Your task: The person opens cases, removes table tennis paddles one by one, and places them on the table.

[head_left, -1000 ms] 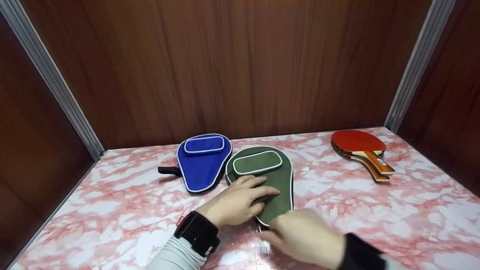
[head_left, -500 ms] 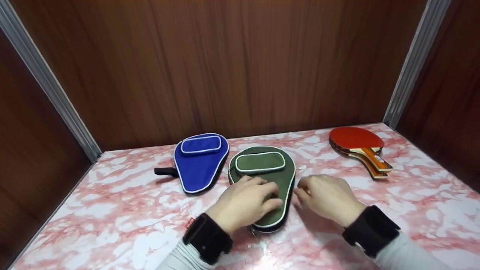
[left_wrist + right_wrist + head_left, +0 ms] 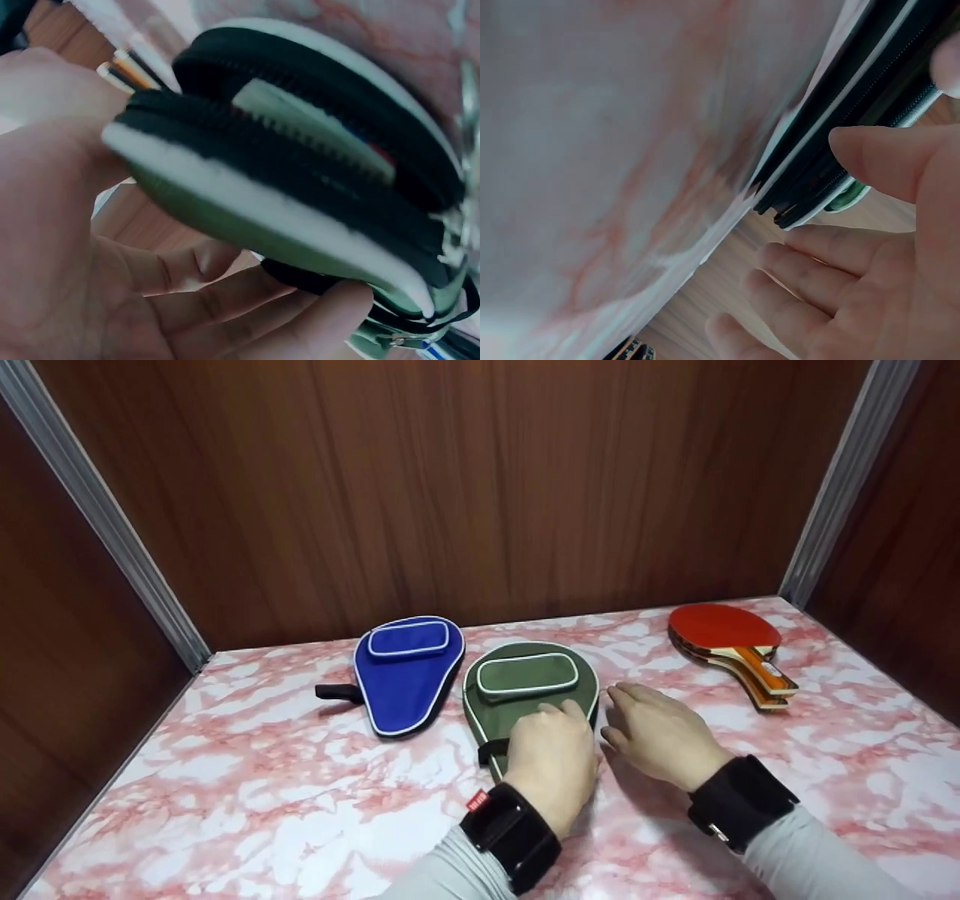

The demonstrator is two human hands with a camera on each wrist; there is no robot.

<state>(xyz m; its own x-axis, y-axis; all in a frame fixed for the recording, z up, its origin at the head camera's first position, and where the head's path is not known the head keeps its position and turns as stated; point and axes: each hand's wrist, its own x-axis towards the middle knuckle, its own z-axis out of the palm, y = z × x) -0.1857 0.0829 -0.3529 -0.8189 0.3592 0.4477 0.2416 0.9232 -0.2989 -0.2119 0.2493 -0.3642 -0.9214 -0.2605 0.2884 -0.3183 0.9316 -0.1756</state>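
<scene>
A green table tennis bat case [image 3: 517,712] lies in front of me, its white-piped pocket towards the back. My left hand [image 3: 551,761] grips the case's lower part, fingers curled over it, hiding the narrow end. A black strap [image 3: 491,751] shows beside that hand. In the left wrist view the zip gapes, and a pale flat item [image 3: 315,131] is partly visible inside; its kind is unclear. My right hand [image 3: 660,735] is by the case's right edge, fingers extended. In the right wrist view its thumb is close to the zipped side; contact cannot be told.
A blue bat case [image 3: 409,682] with a black strap lies to the left. Stacked table tennis bats [image 3: 724,630], red face up, lie at the back right. Wood-grain panels [image 3: 480,495] enclose the marbled pink-and-white table [image 3: 300,825] at the back and sides.
My right hand has gone from the green case's lower end up along its right side, fingers straightening. My left hand has shifted from resting on the case to gripping it, and its strap now shows.
</scene>
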